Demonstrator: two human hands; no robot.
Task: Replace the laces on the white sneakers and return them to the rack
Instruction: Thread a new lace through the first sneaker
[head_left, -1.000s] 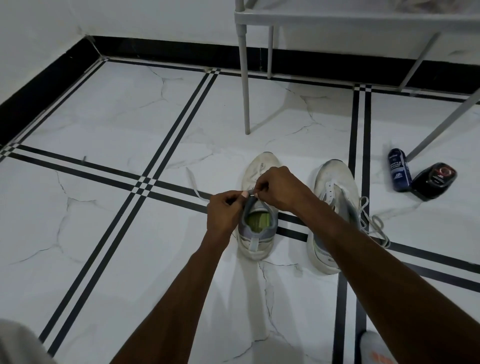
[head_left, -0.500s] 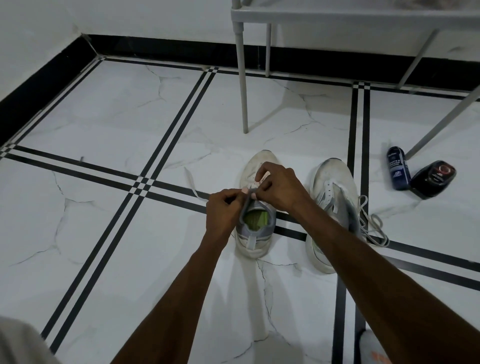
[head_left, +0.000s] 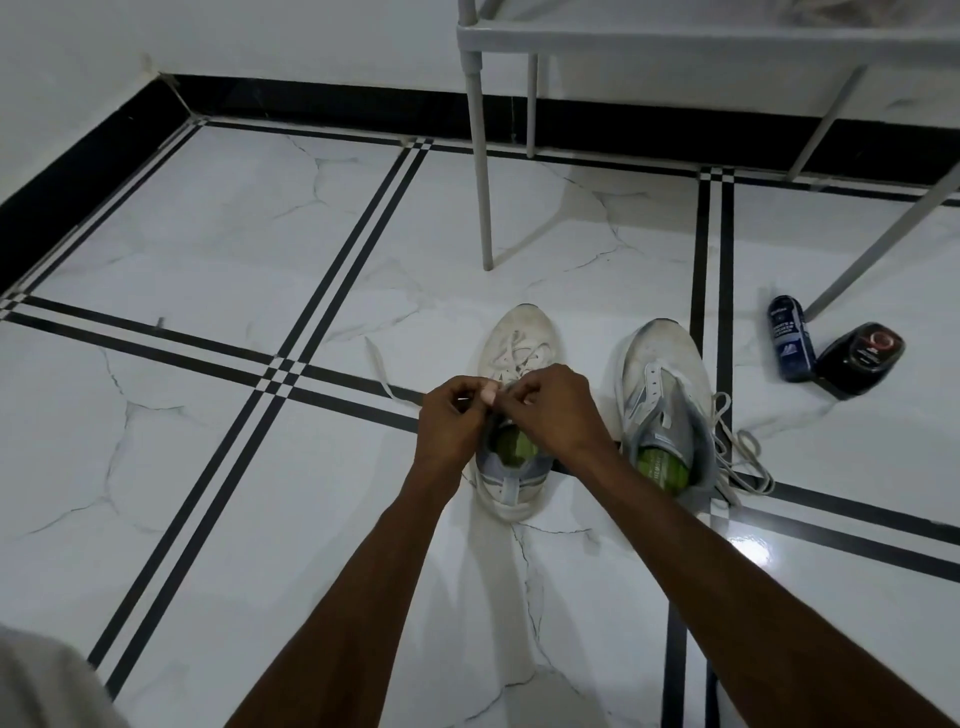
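1. Over the past second our left hand (head_left: 451, 422) has barely shifted. It remains at the 9 o'clock side of the left sneaker (head_left: 511, 415) collar, fingers curled and pinching what looks like the lace; the loose lace end (head_left: 382, 373) trails off over the floor tiles (head_left: 208, 260) toward 10 o'clock.
2. That sneaker stands on the floor with crossed lacing showing over its toe half, so we judge the threading has reached the top eyelets.
3. Our right hand (head_left: 558, 415) has crept closer to the left one; the two now nearly touch above the tongue, its fingertips pinched on the lace. The exact eyelet is hidden.
4. At 3 o'clock, the right sneaker (head_left: 665, 410) sits with its tongue open and a loose lace (head_left: 740, 457) heaped beside it, seemingly not yet relaced.
5. Further right lie a blue bottle (head_left: 789, 338) and a black polish container (head_left: 860, 358), touching.
6. The rack (head_left: 623, 39) stands at 12 o'clock; we judge the return far off.
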